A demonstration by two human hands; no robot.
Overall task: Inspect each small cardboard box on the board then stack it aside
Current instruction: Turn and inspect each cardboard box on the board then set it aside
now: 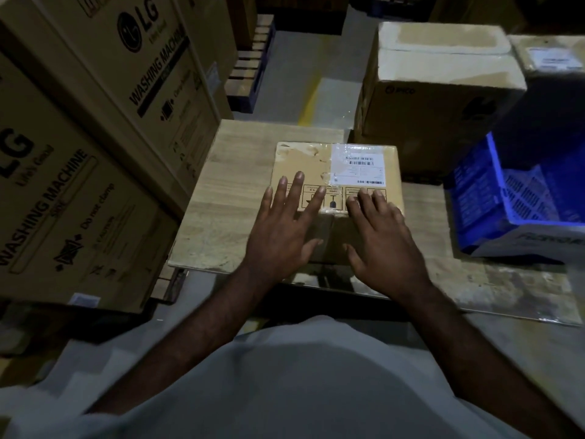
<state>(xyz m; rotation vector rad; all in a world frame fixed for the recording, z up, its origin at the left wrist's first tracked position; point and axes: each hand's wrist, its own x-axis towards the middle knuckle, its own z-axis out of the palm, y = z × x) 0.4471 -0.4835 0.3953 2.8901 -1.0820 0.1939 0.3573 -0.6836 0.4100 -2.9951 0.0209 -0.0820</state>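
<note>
I lay my left hand [285,229] and right hand [380,239], fingers spread flat, on the small cardboard box [304,166] to steady it on the board [221,185] while I read its label [359,164].

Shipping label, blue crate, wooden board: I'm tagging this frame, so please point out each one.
shipping label [359,166], head view, on its white middle by the barcodes.
blue crate [474,188], head view, on its slatted left wall.
wooden board [228,191], head view, on bare wood at its left side.
</note>
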